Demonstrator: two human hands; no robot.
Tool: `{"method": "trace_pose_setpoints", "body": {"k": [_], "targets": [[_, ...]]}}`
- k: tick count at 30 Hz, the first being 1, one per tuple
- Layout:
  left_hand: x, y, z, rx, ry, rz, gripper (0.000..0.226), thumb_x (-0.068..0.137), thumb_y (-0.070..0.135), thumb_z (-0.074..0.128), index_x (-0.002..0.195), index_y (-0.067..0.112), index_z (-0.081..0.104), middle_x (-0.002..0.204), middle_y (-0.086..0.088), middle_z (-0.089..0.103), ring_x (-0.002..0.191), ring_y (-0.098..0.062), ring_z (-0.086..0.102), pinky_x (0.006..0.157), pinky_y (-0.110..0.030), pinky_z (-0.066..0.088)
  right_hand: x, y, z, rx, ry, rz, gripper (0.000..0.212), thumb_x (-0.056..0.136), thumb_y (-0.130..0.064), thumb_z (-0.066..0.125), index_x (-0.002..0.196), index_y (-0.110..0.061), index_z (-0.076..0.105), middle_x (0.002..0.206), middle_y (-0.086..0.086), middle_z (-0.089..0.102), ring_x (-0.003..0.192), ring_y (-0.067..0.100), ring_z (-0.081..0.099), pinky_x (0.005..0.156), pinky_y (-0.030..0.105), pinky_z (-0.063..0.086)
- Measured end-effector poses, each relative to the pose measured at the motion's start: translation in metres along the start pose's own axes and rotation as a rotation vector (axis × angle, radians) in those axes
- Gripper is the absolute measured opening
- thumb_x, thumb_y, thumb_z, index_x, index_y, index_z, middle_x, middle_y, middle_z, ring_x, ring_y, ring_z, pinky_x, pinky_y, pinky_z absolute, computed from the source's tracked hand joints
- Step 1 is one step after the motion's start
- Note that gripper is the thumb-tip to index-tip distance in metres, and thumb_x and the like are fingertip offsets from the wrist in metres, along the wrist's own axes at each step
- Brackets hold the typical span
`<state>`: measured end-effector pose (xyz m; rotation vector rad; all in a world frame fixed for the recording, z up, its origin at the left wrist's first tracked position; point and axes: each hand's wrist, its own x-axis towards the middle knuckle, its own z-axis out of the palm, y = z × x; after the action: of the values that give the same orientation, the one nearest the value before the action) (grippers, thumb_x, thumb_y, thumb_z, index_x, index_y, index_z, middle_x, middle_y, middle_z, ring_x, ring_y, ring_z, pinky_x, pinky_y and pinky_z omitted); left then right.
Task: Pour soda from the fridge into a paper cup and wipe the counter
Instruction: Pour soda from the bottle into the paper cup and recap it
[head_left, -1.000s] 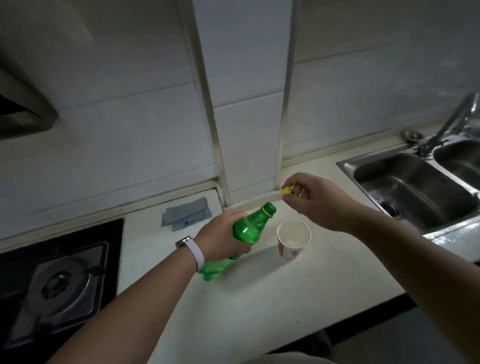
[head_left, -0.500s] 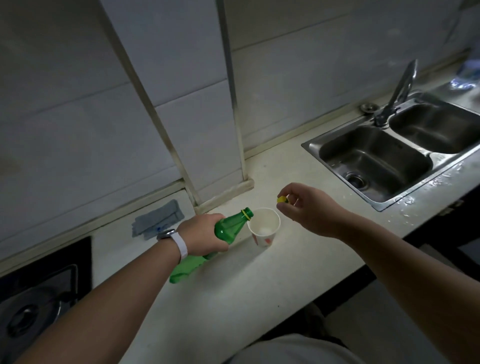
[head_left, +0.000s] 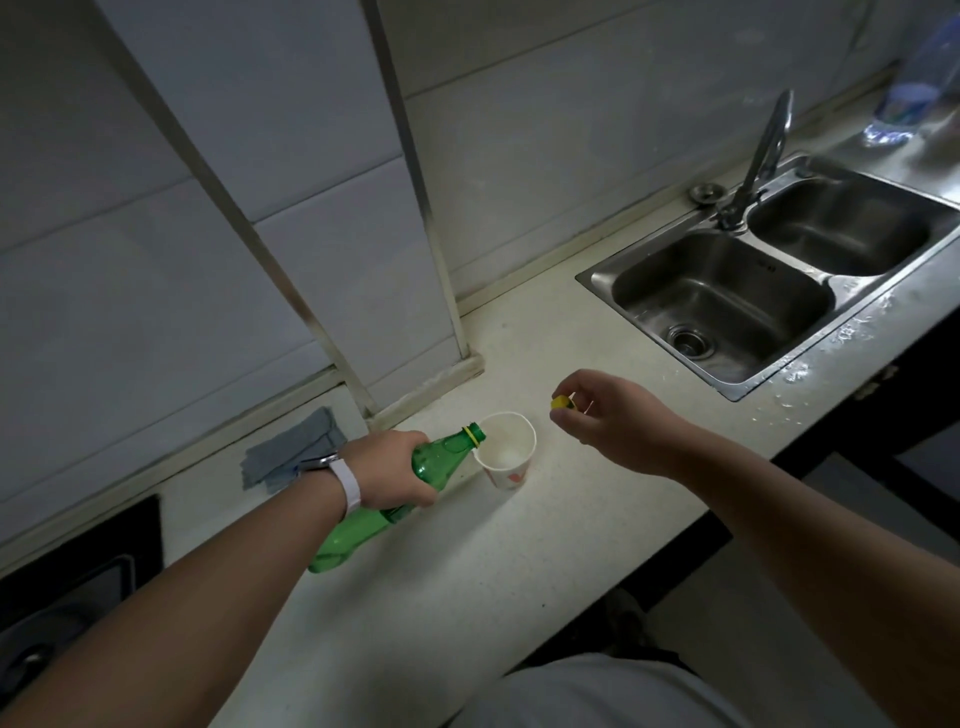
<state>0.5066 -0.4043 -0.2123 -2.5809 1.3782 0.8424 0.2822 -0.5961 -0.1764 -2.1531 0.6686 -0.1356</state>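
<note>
Fingers (head_left: 415, 496) of the left hand (head_left: 389, 467) curled round the middle of the green soda bottle (head_left: 441, 457), which is tilted with its open mouth at the near rim of the paper cup (head_left: 506, 457). The cup stands upright on the worktop (head_left: 519, 597). The right hand (head_left: 613, 421) is held above the worktop just right of the cup, its fingertips pinching the yellow cap (head_left: 561, 402). A folded grey cloth (head_left: 291, 457) lies by the wall, left of the bottle; the steel sink (head_left: 592, 280) is well apart to the right. Step in hand: pouring. No stream is discernible, and the level in the cup cannot be judged. The next move likely calls for a steeper tilt, with the mouth kept over the cup; recapping and wiping remain.
</note>
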Motion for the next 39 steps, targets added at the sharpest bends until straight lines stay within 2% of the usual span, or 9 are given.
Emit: {"method": "trace_pose_setpoints", "body": {"k": [11,18,29,34,39], "targets": [[0.001,0.001,0.002,0.029,-0.01,0.012,0.05,0.06,0.049,0.069,0.106,0.034,0.059,0.083,0.008,0.064,0.073,-0.012,0.064,0.066,-0.032,0.059,-0.002,0.009,0.0,0.037,-0.012,0.034,0.024,0.092,-0.036,0.062,0.111,-0.02,0.062,0.089,0.0,0.065,0.083,0.021,0.066,0.077,0.045,0.059],[-0.005,0.002,-0.001,0.045,-0.008,0.021,0.061,0.065,0.048,0.071,0.121,0.031,0.056,0.089,0.008,0.062,0.076,-0.011,0.062,0.065,-0.029,0.057,-0.002,0.01,0.003,0.051,-0.007,0.045,0.02,0.092,-0.034,0.062,0.107,-0.021,0.063,0.086,0.002,0.066,0.081,0.022,0.067,0.077,0.047,0.059],[-0.01,0.0,-0.003,0.018,-0.006,0.023,0.053,0.067,0.044,0.072,0.115,0.028,0.059,0.086,0.006,0.064,0.074,-0.012,0.064,0.064,-0.033,0.059,-0.003,0.008,0.008,0.068,-0.035,0.061,0.019,0.094,-0.032,0.061,0.109,-0.019,0.062,0.087,0.003,0.067,0.079,0.018,0.067,0.077,0.043,0.058],[-0.012,0.0,-0.006,0.021,0.001,0.016,0.05,0.069,0.042,0.073,0.115,0.027,0.059,0.089,0.004,0.065,0.075,-0.013,0.064,0.062,-0.029,0.056,-0.002,0.007,0.01,0.088,-0.05,0.077,0.022,0.094,-0.031,0.06,0.111,-0.017,0.062,0.089,0.003,0.067,0.08,0.017,0.067,0.077,0.042,0.058],[-0.013,-0.003,-0.008,0.034,-0.004,0.0,0.052,0.067,0.044,0.072,0.114,0.028,0.059,0.089,0.005,0.066,0.075,-0.012,0.065,0.066,-0.033,0.059,0.0,0.008,0.012,0.079,-0.05,0.076,0.02,0.094,-0.03,0.06,0.111,-0.019,0.061,0.089,0.003,0.067,0.082,0.019,0.067,0.078,0.043,0.058]]}}
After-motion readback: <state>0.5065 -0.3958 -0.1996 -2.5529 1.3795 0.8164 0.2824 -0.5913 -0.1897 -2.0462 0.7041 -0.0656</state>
